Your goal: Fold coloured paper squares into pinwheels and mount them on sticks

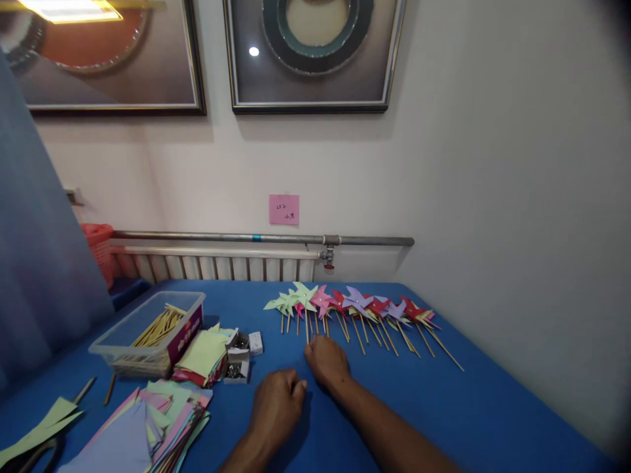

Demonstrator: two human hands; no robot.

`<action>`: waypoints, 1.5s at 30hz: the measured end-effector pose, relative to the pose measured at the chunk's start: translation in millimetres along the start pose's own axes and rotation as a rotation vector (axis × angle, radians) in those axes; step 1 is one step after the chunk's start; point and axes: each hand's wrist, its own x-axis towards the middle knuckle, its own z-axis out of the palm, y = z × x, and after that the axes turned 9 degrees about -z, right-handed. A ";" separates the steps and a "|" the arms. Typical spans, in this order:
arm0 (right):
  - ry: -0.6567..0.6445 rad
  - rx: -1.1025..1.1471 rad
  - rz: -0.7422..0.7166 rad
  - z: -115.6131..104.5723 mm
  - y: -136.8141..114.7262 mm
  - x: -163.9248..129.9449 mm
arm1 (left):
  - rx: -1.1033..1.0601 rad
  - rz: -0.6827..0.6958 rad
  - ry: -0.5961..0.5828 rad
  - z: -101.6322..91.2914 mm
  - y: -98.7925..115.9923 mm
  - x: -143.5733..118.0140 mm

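Head view: right hand [327, 360] curled, palm down, empty as far as visible; pinwheel row [352, 305] just beyond fingertips, sticks pointing back toward hand. Left hand [276, 404] loosely fisted, farther back.

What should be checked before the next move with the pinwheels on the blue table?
1. Right hand at the sticks of the row of coloured paper pinwheels: ok, its fingers sit by the green pinwheel's stick.
2. Left hand free: cannot tell, loosely curled on the blue tablecloth, contents hidden.
3. Row tidy: ok, pinwheels lie side by side, heads toward the wall.
4. Spare wooden sticks in the clear plastic box: ok, plenty visible.
5. Stack of coloured paper squares within view: ok, near the left hand.
6. Small white boxes of pins: ok, open beside the paper.
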 end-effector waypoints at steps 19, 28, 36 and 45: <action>0.016 -0.048 -0.039 7.3 -0.6 15.6 | 0.059 0.002 -0.025 0.0 2.0 -2.2; 0.023 0.056 -0.067 1.6 -0.6 -8.0 | 0.070 0.012 -0.018 -2.3 3.1 -2.5; 0.102 0.563 -0.167 33.2 9.3 -64.8 | 0.022 0.110 -0.096 -7.5 2.2 -7.2; 0.102 0.631 -0.203 40.7 10.9 -80.7 | 0.156 0.179 -0.125 -13.5 6.6 -13.1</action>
